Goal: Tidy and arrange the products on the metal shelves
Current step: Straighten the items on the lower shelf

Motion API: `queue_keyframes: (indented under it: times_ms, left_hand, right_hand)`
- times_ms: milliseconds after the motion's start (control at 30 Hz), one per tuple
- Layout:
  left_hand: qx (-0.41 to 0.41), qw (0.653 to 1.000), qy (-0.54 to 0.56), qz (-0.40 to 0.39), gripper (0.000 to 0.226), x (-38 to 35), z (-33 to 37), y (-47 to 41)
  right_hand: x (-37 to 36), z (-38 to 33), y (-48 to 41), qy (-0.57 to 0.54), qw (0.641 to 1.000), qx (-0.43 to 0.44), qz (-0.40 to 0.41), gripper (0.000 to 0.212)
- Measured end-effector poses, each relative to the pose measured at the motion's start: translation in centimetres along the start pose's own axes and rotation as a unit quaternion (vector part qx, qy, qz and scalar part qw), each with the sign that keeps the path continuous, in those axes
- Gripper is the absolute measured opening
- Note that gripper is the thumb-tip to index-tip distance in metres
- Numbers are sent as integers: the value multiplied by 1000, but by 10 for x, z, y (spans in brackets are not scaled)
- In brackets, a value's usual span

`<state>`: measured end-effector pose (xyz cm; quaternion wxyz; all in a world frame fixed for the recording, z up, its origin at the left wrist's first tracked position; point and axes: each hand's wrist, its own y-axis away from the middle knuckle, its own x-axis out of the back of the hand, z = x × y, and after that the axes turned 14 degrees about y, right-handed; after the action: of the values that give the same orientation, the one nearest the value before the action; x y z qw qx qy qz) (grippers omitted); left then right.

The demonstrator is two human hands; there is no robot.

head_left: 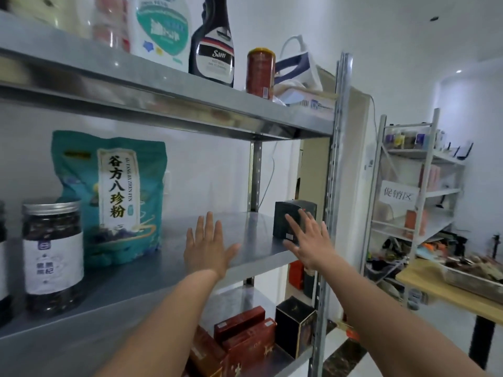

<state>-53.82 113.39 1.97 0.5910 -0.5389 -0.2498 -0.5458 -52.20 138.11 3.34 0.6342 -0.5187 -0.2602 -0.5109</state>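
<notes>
A small dark box stands at the right end of the middle metal shelf. My right hand has straight, spread fingers laid against the box's front face. My left hand is open with fingers spread, hovering over the bare shelf to the left of the box, holding nothing. Further left on the same shelf stand a teal pouch and a clear jar of dark dried goods. The top shelf carries a white detergent bottle, a black bottle and a red can.
Red boxes and a black box sit on the lower shelf. The steel upright post is just right of my right hand. A second rack and a wooden table with a tray stand at the right.
</notes>
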Motion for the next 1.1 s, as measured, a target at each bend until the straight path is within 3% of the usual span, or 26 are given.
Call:
queue_keyframes:
  times_ms: [200,333,433,667,867,967,1100]
  left_hand:
    - [6,1000,17,-11,75,-16,7,-11]
    - [45,997,64,-30,74,-24,6,-17]
    - [59,995,67,-39,74,-26,5,-21]
    - [81,992,75,-57,73,-28,6,-23]
    - [86,992,79,-47,74,-30,4,-24]
    - [87,992,84,-36,74,-31,5,-24]
    - [85,992,90,-28,74,-30,5,-22]
  right_hand:
    - [7,14,-38,-6,999,-6,41,73]
    - [2,20,-56,2,998,-52,20,78]
    - [-3,11,-64,-60,995,-75,14,78]
    - [4,-22,-69,-115,981,-106,116,63]
    - [-17,-31,-68,-336,905,-246,81,129]
    - [-31,-33,-60,-404,872,-270,55,136]
    - [-42,-35,-56,-416,860,-293,36,130]
